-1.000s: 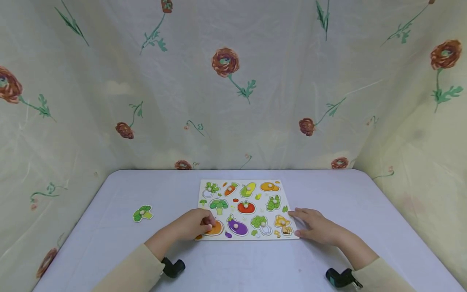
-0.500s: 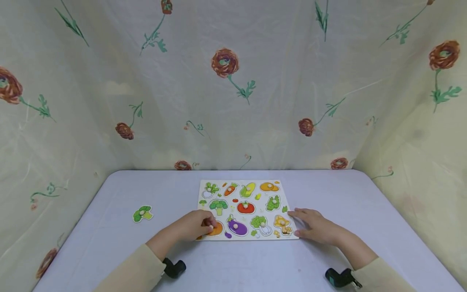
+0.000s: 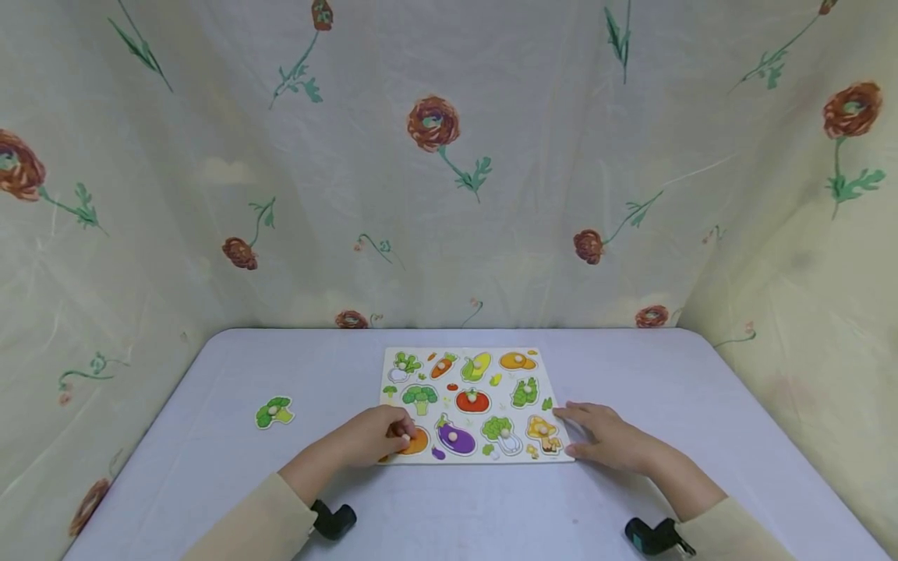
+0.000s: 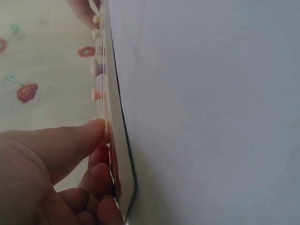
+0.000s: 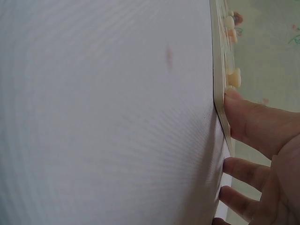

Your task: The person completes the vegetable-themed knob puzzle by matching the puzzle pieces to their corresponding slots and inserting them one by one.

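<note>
A white knobbed puzzle board (image 3: 449, 461) with vegetable pictures lies flat on the table. My left hand (image 3: 372, 436) is at its lower left corner, thumb and fingertips pinching the knob of a round orange puzzle piece (image 3: 418, 441). That piece sits at its place on the board, partly hidden by the fingers. In the left wrist view the thumb (image 4: 79, 140) meets the fingers close over the board's face. My right hand (image 3: 610, 438) rests along the board's right edge with fingers extended. Its thumb (image 5: 248, 119) touches the board's corner in the right wrist view.
A loose broccoli puzzle piece (image 3: 274, 411) lies on the table left of the board. Other knobbed pieces, such as an eggplant (image 3: 457, 440) and a tomato (image 3: 473, 403), sit in the board. A flowered curtain (image 3: 449, 273) surrounds the white table (image 3: 491, 514).
</note>
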Demonstrator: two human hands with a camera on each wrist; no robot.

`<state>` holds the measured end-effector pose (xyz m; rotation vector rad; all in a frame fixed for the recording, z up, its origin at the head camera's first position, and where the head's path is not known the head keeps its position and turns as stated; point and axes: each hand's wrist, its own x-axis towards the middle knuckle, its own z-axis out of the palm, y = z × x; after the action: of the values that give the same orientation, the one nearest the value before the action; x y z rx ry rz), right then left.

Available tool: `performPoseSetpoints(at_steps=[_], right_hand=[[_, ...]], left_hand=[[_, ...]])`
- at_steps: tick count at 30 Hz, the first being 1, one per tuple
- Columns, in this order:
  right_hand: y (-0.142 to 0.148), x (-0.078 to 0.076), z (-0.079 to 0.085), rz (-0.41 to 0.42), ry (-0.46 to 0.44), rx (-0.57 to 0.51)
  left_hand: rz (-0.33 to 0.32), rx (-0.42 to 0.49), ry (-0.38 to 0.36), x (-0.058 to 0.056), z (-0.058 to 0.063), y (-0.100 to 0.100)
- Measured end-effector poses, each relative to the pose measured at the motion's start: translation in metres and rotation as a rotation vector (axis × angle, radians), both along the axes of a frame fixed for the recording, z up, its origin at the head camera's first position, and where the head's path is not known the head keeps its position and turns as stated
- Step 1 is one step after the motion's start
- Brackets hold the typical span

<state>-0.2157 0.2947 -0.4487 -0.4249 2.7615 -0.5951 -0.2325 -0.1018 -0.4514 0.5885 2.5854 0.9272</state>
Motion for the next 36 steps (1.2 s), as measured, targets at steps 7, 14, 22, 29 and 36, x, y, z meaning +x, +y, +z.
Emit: performPoseSetpoints(at_steps=[7, 14, 22, 29, 36], right_hand=[[0.0, -0.001, -0.003, -0.008, -0.009, 0.01], [0.001, -0.002, -0.003, -0.005, -0.003, 0.013], [0.0, 0.0, -0.001, -0.005, -0.005, 0.008], [-0.002, 0.001, 0.002, -0.002, -0.008, -0.006], [-0.001, -0.001, 0.001, 0.011, -0.002, 0.0]], left_hand=[[0.035, 0.014, 0.018, -0.001, -0.002, -0.006], [0.175, 0.012, 0.092, -0.001, 0.014, -0.02], [0.299, -0.015, 0.197, 0.001, 0.029, -0.042], [0.366, -0.007, 0.257, 0.003, 0.037, -0.072], [0.419, 0.03, 0.339, 0.007, 0.045, -0.105]])
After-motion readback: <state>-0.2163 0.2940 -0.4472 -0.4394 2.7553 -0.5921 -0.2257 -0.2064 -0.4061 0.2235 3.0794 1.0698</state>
